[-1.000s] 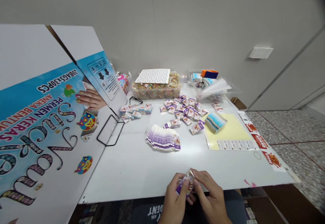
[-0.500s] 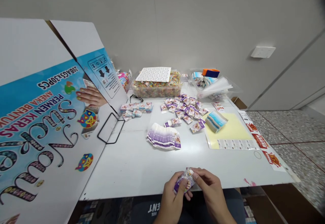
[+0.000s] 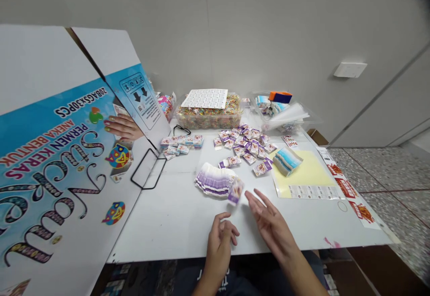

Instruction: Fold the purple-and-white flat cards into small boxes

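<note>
My right hand (image 3: 270, 222) hovers over the white table (image 3: 174, 224) with fingers stretched out and nothing in it. To its left, my left hand (image 3: 220, 240) is loosely curled with its fingers apart, and it holds nothing. Just beyond my fingertips a small purple packet (image 3: 235, 191) lies tilted against the near end of a fanned stack of flat purple packets (image 3: 215, 182). Farther back lies a scatter of filled purple packets (image 3: 245, 146). A row of blue packets (image 3: 181, 143) sits to its left.
A large printed cardboard box (image 3: 57, 170) fills the left side, with another person's hand (image 3: 122, 127) resting on it. At the back stand a clear tub of candies (image 3: 210, 114) and a clear tray (image 3: 285, 110). A yellow sheet (image 3: 309, 173) and a sticker strip (image 3: 349, 188) lie right.
Both hands held the small purple packet at the table's near edge. They have let it go; it now lies by the fanned stack, and my right hand has reached forward and opened.
</note>
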`<state>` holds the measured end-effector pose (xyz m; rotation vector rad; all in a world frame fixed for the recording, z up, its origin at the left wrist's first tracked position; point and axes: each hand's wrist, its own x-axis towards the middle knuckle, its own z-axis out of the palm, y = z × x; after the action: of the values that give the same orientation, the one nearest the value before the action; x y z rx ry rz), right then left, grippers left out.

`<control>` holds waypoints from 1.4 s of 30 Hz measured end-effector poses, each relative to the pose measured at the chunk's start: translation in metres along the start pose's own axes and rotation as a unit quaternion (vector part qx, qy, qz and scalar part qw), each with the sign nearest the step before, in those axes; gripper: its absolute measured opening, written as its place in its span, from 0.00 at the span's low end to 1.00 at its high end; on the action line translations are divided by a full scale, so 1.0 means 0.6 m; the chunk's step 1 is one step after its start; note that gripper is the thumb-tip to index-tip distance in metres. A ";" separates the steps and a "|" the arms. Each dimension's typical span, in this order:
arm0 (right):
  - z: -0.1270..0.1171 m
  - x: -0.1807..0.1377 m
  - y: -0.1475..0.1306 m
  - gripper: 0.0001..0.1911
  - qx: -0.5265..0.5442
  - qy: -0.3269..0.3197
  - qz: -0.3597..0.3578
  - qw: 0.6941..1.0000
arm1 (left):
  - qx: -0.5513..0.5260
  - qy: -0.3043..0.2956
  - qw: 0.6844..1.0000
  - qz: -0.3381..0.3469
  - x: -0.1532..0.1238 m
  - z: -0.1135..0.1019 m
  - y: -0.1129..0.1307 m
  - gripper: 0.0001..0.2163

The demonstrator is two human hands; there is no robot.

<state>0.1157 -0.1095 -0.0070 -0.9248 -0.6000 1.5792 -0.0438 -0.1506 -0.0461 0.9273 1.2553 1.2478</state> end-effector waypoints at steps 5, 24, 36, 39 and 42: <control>-0.022 0.025 -0.004 0.24 0.037 -0.018 -0.043 0.998 | -0.007 0.000 1.000 -0.003 0.007 -0.002 -0.005 0.23; -0.001 0.211 0.002 0.17 -0.559 -0.100 -0.224 0.792 | 0.100 -0.039 0.994 0.010 -0.004 0.009 -0.002 0.20; -0.016 0.240 0.003 0.33 -0.543 -0.130 -0.217 0.801 | 0.109 -0.057 0.992 -0.001 0.000 0.001 -0.007 0.19; -0.033 0.190 0.010 0.37 -0.551 -0.170 -0.206 0.791 | 0.109 -0.060 0.992 0.004 0.000 0.001 -0.005 0.18; -0.041 0.159 0.020 0.38 -0.568 -0.220 -0.229 0.760 | 0.109 -0.062 0.992 0.009 -0.001 0.002 -0.003 0.18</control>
<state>0.1257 -0.0223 -0.0530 -1.1031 -2.0938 0.8516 -0.0424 -0.1515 -0.0477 1.1574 1.3033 1.0636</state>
